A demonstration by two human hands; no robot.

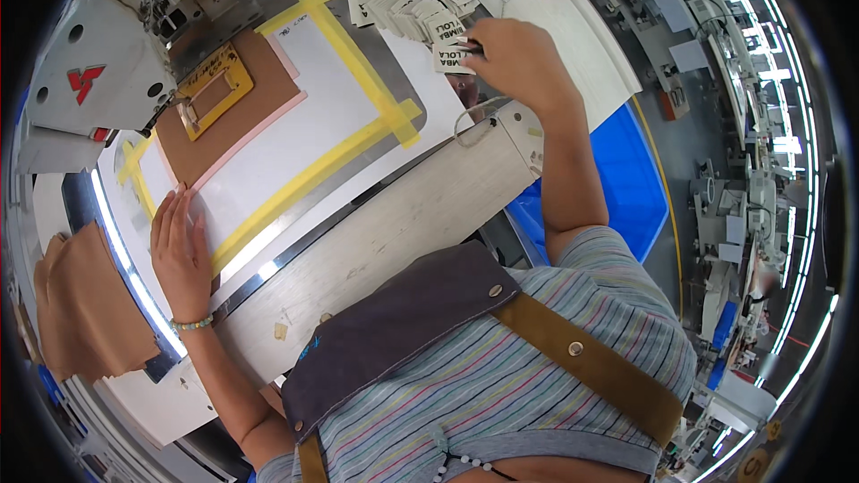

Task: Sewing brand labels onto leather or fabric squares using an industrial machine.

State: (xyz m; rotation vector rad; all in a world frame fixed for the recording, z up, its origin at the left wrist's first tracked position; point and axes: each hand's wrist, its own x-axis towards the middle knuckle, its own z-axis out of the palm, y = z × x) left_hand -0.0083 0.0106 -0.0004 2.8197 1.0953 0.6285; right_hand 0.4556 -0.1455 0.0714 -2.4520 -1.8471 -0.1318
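Observation:
My left hand (182, 250) lies flat, its fingers stretched out and the tips at the lower corner of a brown panel (259, 94) with pink edges. On that panel sits a yellow plate (240, 77) with a slot cut in it, close to the head of a sewing machine (98, 67). My right hand (523, 58) is closed in a pinch over the near end of a pile of white fabric labels (420, 13) with black lettering. Something small and dark shows at its fingertips, too hidden to name. One label (450, 59) lies just under these fingers.
Yellow tape (353, 63) frames the white sheet beneath the panel. Brown sheets (85, 304) are stacked at the left. A blue bin (631, 183) stands below the table's right side. A thin cord loop (470, 121) hangs at the table edge. More machines line the far right.

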